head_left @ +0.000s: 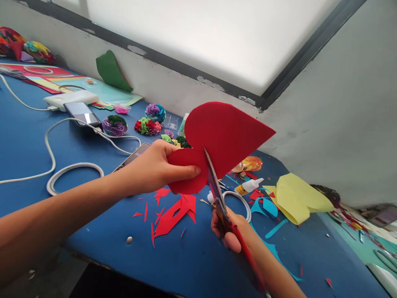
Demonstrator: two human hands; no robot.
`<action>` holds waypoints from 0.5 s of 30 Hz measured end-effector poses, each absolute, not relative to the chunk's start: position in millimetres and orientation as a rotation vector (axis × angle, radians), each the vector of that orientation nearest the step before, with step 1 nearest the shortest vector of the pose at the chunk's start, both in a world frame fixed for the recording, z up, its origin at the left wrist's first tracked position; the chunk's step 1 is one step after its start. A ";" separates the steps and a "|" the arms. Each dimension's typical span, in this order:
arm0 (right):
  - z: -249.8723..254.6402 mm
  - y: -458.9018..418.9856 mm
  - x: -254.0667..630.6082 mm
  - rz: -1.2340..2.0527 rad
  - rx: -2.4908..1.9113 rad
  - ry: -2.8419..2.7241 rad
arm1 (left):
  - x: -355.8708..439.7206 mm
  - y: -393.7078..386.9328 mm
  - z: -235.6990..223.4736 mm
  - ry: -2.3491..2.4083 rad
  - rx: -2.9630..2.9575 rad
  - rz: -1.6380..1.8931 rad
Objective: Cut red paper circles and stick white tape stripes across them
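My left hand [161,169] pinches a red paper heart [228,134] by its near lobe, thumb on top and fingers behind. The heart is held up above the table, its point toward the right. In my right hand [231,231] is a pair of scissors [217,190] with red handles. Their blades reach up to the notch between the heart's two lobes, and one tip lies against the red paper. Whether the blades are cutting into it I cannot tell. Red paper scraps [173,215] lie on the table below.
On the blue table [118,256] are a phone [82,114], a white power bank [71,99], cables, several ruffled paper flowers [147,126], a glue bottle [248,186], a white ring [74,169], blue scraps [269,207] and folded yellow paper [297,198]. A wall stands behind.
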State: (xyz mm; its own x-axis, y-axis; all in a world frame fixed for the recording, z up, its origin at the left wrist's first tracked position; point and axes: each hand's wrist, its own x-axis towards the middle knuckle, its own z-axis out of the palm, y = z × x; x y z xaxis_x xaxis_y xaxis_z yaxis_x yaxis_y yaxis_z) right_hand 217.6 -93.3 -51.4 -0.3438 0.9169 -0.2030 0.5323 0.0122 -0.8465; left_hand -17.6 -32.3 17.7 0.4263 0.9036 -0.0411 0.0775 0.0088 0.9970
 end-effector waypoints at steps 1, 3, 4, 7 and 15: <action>-51.1 -93.6 217.6 1.279 -1.487 -1.886 | -17.8 -32.2 18.3 0.945 1.424 0.822; -51.1 -93.9 217.9 1.290 -1.485 -1.882 | -18.0 -32.2 20.2 0.958 1.428 0.825; -51.1 -93.9 218.1 1.298 -1.482 -1.881 | -18.2 -32.2 21.4 0.967 1.429 0.826; -50.9 -93.4 218.7 1.327 -1.499 -1.879 | -19.5 -31.6 24.7 1.009 1.453 0.809; -44.1 -95.0 217.5 1.361 -1.483 -1.884 | -25.1 -21.5 23.5 0.926 1.546 0.761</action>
